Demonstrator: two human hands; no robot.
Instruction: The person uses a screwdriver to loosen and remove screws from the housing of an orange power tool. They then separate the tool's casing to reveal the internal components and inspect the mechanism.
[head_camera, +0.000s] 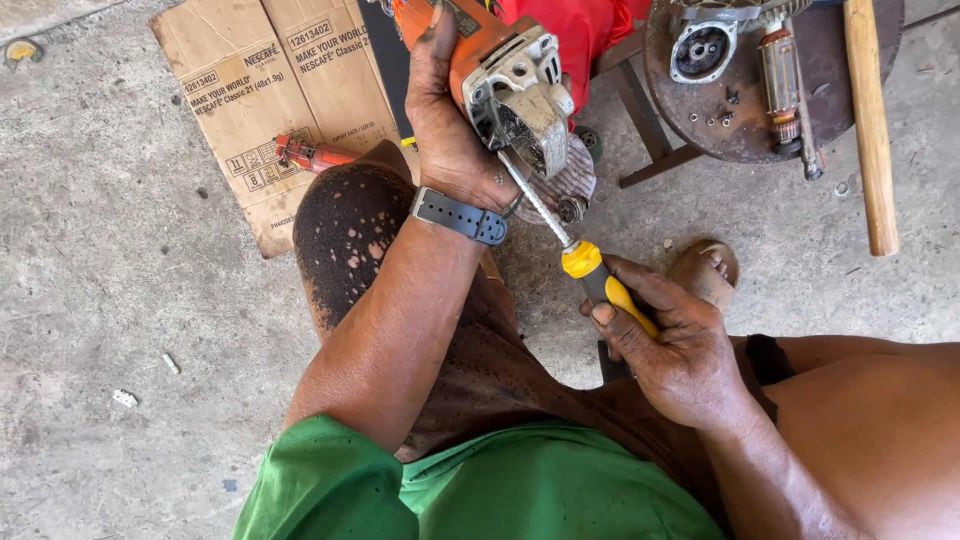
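The left hand (450, 130) is gripping an orange grinder (500, 70), raised above the knee. The right hand (675, 345) is clenching a yellow screwdriver (590, 270), its tip entering the grinder's open end.

The top edge of the picture is cutting off the far end of the orange power tool (500, 70), and the left hand (450, 130) is covering part of its housing. The right hand (680, 350) is hiding most of the screwdriver handle (600, 280); the screwdriver tip is sitting inside the tool's open end, out of sight. The round metal tray (760, 120) and the wooden handle (868, 120) are running past the top edge. The small loose parts on the tray are too small to identify.
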